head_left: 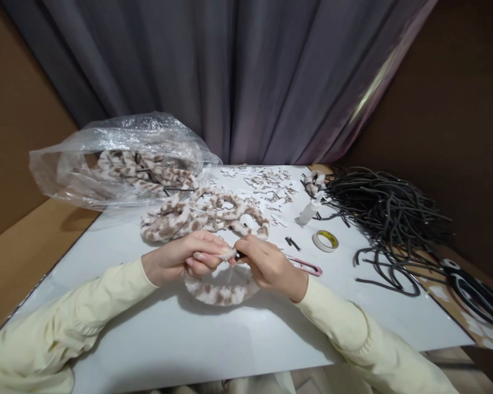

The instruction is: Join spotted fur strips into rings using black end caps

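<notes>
We pinch fluffy ring (222, 294) with left hand (203, 254), dark tip (239, 254) with right hand (269, 264), both closed | ring seems unfinished | looped rings (168, 223) beyond it, loose cords (388, 210) to its right

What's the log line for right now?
left hand: pinching fuzzy ring | right hand: gripping dark bit beside it | nearby: pink tool, tape roll | beyond: fuzzy pile

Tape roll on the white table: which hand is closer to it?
Right. The right hand is left of the tape roll, apart from it; the left hand is farther left.
</notes>
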`<state>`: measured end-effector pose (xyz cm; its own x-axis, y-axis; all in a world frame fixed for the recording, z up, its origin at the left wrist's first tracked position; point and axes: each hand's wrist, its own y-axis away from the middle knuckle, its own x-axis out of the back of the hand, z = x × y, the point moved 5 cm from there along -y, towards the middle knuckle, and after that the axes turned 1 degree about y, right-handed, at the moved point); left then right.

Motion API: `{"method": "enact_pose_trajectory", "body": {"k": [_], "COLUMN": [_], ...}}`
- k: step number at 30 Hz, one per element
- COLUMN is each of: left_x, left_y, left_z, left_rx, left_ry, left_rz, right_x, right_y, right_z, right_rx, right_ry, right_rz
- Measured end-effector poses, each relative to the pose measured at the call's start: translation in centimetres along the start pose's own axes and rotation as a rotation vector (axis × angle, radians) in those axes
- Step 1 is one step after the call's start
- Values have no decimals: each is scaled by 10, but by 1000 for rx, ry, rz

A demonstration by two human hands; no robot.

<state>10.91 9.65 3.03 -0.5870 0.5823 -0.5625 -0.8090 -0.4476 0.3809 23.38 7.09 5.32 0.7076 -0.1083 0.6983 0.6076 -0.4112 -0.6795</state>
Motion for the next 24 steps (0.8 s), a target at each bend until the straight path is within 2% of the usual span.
{"method": "enact_pose_trajectory", "body": {"k": [11, 16, 20, 22, 24], "left_x": [-3, -7, -5, -5, -5], "left_y": [5, 10, 15, 15, 14], "left_z": [3, 13, 21, 22, 20], "left_rx": [-34, -80, -123, -133, -124], "left_ry": [-236, -566, -866, -939, -912], "left_rz": [88, 104, 228, 258, 253], "right_x": [-1, -4, -7, -7, -7], "right_y": [-2, -1, 0, 0, 0], "right_z": [1, 3, 8, 10, 11], "right_rx": [-28, -30, -83, -104, -128], "right_ry": [-67, -25, -33, -42, -49], "right_rz": [-7, -31, -89, -134, -183]}}
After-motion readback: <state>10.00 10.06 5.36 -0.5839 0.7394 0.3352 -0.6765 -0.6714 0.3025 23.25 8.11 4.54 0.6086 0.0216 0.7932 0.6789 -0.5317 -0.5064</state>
